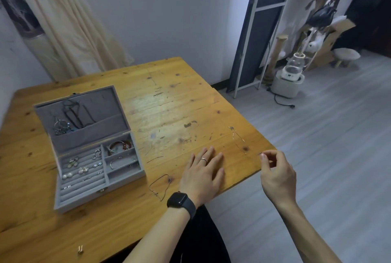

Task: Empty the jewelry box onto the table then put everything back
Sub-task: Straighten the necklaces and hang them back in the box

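Observation:
An open grey jewelry box [127,175] sits on the left of the wooden table [160,102]; its lid holds dark cords and silver earrings, and its tray holds rings, earrings and bracelets. A thin chain necklace [237,136] lies near the table's right edge. My right hand [277,175] pinches the near end of that chain at the table's edge. My left hand [203,175] rests flat on the table, fingers straight. A thin bracelet chain [161,185] lies just left of my left wrist. A small gold clip [80,249] lies near the front edge.
The table's right edge runs diagonally past my right hand, with grey floor beyond. A white appliance with a cord [288,78] and a dark mirror frame [260,36] stand by the far wall. A cream curtain [69,30] hangs behind the table.

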